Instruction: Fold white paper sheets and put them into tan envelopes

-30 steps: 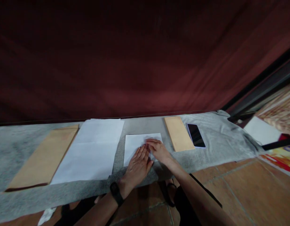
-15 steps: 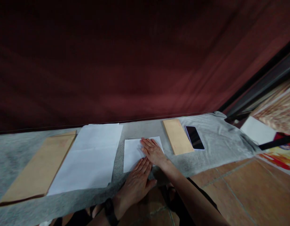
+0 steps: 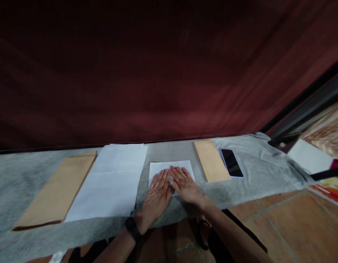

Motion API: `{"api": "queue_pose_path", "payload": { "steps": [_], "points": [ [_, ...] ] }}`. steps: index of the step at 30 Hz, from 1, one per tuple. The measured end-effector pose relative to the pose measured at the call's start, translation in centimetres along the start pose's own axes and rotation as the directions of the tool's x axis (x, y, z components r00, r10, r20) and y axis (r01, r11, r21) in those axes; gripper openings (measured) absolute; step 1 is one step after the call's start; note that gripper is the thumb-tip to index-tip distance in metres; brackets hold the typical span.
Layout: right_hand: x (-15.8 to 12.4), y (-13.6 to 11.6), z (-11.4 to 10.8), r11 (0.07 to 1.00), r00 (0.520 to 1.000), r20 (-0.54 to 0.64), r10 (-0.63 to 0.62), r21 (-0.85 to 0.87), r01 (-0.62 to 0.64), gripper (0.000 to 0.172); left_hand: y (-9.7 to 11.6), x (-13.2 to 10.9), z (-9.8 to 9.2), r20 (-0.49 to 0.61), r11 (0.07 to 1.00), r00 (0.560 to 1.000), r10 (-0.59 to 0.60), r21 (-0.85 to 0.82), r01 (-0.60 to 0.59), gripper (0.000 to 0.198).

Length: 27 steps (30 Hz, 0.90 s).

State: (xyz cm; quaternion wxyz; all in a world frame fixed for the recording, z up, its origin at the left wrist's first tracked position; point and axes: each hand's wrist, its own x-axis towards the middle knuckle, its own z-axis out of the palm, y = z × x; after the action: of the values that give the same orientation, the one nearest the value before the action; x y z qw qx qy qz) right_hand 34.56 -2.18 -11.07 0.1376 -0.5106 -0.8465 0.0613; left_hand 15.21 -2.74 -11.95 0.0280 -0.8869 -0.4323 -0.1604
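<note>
Fingers of your left hand (image 3: 157, 195) and right hand (image 3: 187, 188): extended flat, gripping nothing, tips close together. Directly beneath them, the small white paper (image 3: 156, 169), long axis left to right on the cloth-covered counter (image 3: 171, 151); both hands equally near, each over its own half. Further left, larger white paper (image 3: 108, 179); right, a brown packet (image 3: 212, 160), then a phone (image 3: 231, 163).
</note>
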Motion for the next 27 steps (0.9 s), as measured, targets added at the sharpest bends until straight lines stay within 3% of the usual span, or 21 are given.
{"api": "queue_pose_path", "payload": {
  "steps": [4, 13, 27],
  "points": [
    [-0.9, -0.7, 0.6, 0.999, 0.997, -0.075, 0.007, -0.034, -0.010, 0.053, -0.1, 1.3, 0.2, 0.050, 0.996, 0.995, -0.084, 0.030, 0.082, 0.055],
    [-0.1, 0.5, 1.5, 0.960, 0.960, -0.183, 0.214, -0.141, -0.241, 0.050, 0.1, 4.3, 0.3, 0.057, 0.953, 0.953, -0.297, 0.084, 0.292, 0.054],
    [-0.9, 2.9, 1.8, 0.854, 0.867, -0.291, 0.405, -0.217, -0.472, 0.058, -0.6, 3.6, 0.6, -0.016, 0.894, 0.898, -0.440, 0.084, 0.439, 0.067]
  ]
}}
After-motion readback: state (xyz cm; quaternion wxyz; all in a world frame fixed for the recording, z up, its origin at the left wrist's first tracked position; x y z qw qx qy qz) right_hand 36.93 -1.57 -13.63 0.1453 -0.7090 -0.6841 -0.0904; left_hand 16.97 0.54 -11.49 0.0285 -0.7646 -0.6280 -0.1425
